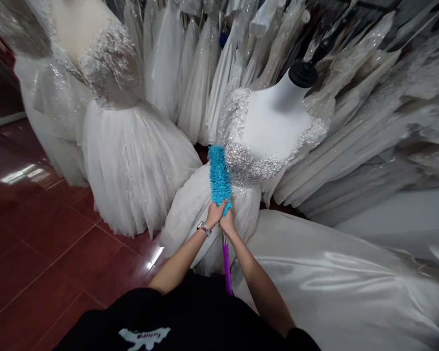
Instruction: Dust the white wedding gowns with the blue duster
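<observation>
A duster (219,178) with a fluffy blue head and a purple handle points away from me, its handle end running back against my black shirt. My left hand (215,214), with a watch and a band on the wrist, is closed around the lower end of the blue head. Just beside it, my right hand (227,222) is closed at the same spot, where the head meets the metal rod. The two hands touch, and some fingers are hidden. Close to the blue head stands a beaded white wedding dress (243,161) on a white mannequin (274,122).
Another mannequin in a white gown (131,161) stands to the left. Several gowns (197,83) hang in a row behind, and more (351,146) slant along the right. Pale satin fabric (314,263) spreads at lower right. The floor is red tile (51,253).
</observation>
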Action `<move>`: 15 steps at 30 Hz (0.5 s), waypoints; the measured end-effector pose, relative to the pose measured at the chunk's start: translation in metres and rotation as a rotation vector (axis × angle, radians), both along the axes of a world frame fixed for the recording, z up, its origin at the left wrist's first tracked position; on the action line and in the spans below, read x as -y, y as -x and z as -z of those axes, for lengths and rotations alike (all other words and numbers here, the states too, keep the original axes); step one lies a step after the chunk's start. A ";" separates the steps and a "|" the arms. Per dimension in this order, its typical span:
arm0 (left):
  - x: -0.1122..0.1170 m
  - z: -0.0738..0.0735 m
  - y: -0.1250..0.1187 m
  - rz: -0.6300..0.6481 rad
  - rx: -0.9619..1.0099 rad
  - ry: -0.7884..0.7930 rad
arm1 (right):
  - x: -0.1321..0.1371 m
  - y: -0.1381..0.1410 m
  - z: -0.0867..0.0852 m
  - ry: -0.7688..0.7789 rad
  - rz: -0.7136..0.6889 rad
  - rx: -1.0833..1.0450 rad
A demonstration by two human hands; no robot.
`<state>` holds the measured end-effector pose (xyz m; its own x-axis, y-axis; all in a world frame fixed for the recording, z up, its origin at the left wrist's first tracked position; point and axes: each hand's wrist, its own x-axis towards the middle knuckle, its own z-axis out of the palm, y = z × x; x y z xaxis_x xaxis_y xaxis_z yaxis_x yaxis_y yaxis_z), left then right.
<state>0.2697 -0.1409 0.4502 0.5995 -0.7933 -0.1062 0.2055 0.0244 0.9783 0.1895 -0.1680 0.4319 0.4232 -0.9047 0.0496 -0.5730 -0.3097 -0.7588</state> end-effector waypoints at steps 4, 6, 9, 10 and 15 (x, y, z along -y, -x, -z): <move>-0.012 0.011 0.001 -0.200 -0.104 0.008 | -0.004 -0.005 -0.004 -0.090 -0.105 -0.060; -0.010 0.002 -0.003 -0.347 -0.156 0.063 | 0.003 -0.009 -0.018 -0.057 -0.185 -0.108; 0.009 -0.037 -0.021 -0.383 -0.116 0.199 | 0.024 -0.024 -0.053 0.049 -0.213 -0.029; 0.018 -0.054 -0.030 -0.341 -0.063 0.257 | 0.033 -0.033 -0.066 0.087 -0.186 0.053; 0.051 -0.115 -0.073 -0.123 0.269 0.290 | 0.062 -0.084 -0.105 0.125 -0.050 0.441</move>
